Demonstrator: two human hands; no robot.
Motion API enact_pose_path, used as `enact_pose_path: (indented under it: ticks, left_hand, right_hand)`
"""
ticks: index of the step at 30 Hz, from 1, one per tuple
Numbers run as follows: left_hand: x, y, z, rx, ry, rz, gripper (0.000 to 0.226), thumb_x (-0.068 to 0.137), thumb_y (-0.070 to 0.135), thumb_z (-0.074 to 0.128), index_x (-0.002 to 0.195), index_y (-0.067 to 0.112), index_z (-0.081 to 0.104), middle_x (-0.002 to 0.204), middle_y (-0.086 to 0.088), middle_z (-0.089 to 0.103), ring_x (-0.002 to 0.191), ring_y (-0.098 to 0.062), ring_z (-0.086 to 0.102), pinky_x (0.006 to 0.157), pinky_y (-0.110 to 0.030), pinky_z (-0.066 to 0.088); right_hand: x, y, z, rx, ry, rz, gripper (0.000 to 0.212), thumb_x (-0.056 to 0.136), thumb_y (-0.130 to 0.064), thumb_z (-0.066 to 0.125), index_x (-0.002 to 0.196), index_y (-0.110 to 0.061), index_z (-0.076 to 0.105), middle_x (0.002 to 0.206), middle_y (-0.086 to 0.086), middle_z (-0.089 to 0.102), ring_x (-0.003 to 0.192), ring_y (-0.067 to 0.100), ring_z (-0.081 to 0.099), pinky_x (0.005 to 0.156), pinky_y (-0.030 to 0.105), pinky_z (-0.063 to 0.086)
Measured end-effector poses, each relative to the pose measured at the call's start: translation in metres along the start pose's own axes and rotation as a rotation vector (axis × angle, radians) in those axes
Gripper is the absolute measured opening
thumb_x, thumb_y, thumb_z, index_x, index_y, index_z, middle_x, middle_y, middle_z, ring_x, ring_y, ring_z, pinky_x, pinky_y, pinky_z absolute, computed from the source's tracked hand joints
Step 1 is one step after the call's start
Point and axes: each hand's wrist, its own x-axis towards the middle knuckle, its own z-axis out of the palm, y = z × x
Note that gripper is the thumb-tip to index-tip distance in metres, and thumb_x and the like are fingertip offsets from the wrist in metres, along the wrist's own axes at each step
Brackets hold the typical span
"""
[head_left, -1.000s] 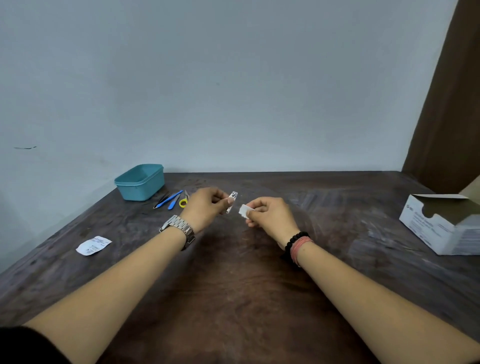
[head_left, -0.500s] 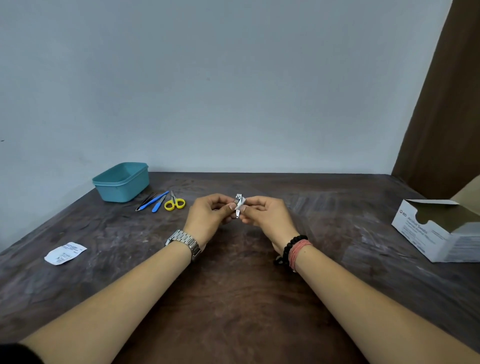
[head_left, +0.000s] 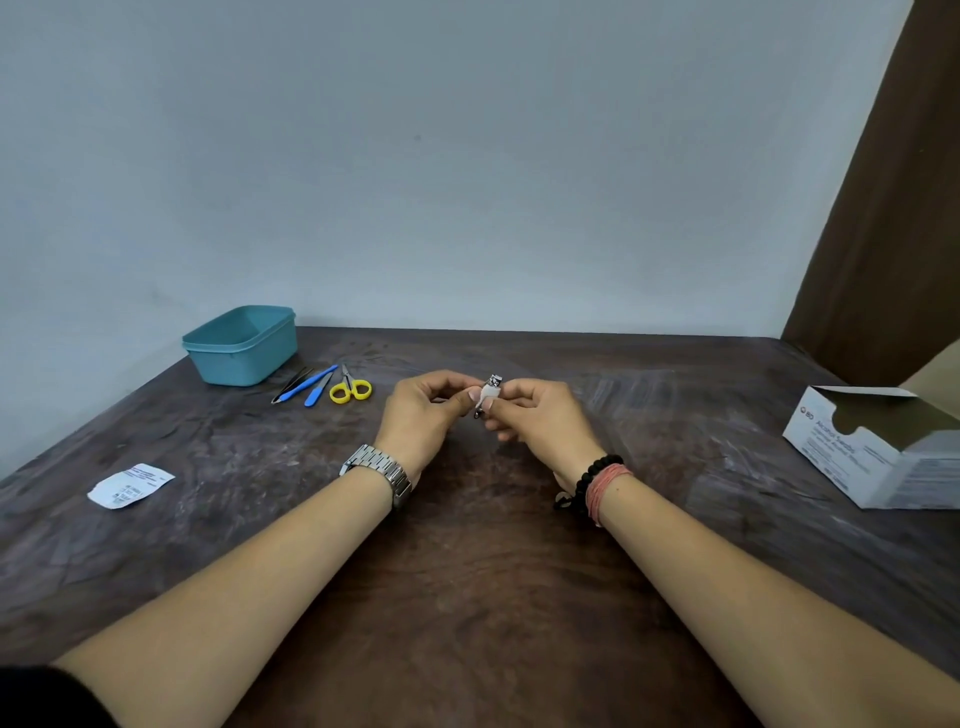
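Wiping looks half done: left hand (head_left: 423, 415) pinches the clipper (head_left: 492, 381) above the middle of the table (head_left: 467, 597), right hand (head_left: 540, 421) pinches a swab (head_left: 487, 401) round it, and scissors (head_left: 351, 388) at far left seem not yet cleaned.

1 nail clipper (head_left: 494, 381), 1 wipe (head_left: 487, 401), 1 tub (head_left: 241, 362), 1 scissors (head_left: 351, 389), 1 tweezers (head_left: 292, 385), 2 blue tools (head_left: 310, 386), 1 sachet (head_left: 130, 486), 1 box (head_left: 852, 457)

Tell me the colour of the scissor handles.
Yellow: the scissor handles show best in the head view, the only view.
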Motion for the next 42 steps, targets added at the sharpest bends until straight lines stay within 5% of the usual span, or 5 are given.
enact_pose_path:
  ticks: [8,16,22,30,42]
  left_hand:
    - [-0.002,0.012,0.005,-0.074,-0.039,-0.077,0.013,0.084,0.011,0.07,0.094,0.018,0.067,0.074,-0.006,0.059,0.064,-0.011,0.052,0.058,-0.021,0.043]
    - [-0.002,0.022,-0.002,-0.295,-0.197,-0.104,0.02,0.09,0.02,0.063,0.101,0.005,0.071,0.087,-0.007,0.069,0.078,-0.01,0.063,0.077,-0.022,0.055]
    - [0.005,0.013,-0.014,0.321,-0.081,0.252,0.01,0.083,0.017,0.073,0.092,0.02,0.071,0.091,0.007,0.071,0.081,-0.002,0.066,0.074,-0.015,0.05]
    - [0.003,0.007,-0.018,0.321,-0.013,0.321,0.007,0.082,0.014,0.074,0.086,0.019,0.071,0.081,0.003,0.072,0.07,-0.007,0.068,0.071,-0.031,0.058]
    - [-0.001,0.006,-0.012,0.321,0.081,0.385,0.005,0.081,0.013,0.074,0.084,0.016,0.072,0.08,0.009,0.071,0.071,0.003,0.065,0.07,-0.015,0.052]
  right_hand:
    - [0.005,0.006,-0.006,-0.158,0.039,0.002,0.011,0.085,-0.019,0.068,0.074,-0.016,0.069,0.067,0.001,0.07,0.066,0.014,0.067,0.065,0.03,0.059]
    - [0.003,0.005,-0.006,-0.336,-0.015,-0.038,0.012,0.086,-0.018,0.062,0.088,-0.01,0.071,0.074,0.007,0.074,0.065,0.019,0.071,0.062,0.028,0.057]
    - [0.002,0.006,-0.006,-0.298,-0.125,-0.052,0.011,0.086,-0.013,0.062,0.088,-0.013,0.073,0.072,0.007,0.073,0.068,0.02,0.07,0.068,0.031,0.058]
    - [-0.001,0.0,0.001,-0.03,-0.215,0.06,0.031,0.095,-0.024,0.057,0.099,0.003,0.071,0.087,0.018,0.068,0.075,0.018,0.067,0.06,0.021,0.052]
    - [-0.004,0.0,0.001,0.073,-0.118,0.079,0.024,0.084,-0.011,0.072,0.102,0.004,0.066,0.084,0.013,0.067,0.068,0.014,0.061,0.058,0.019,0.053]
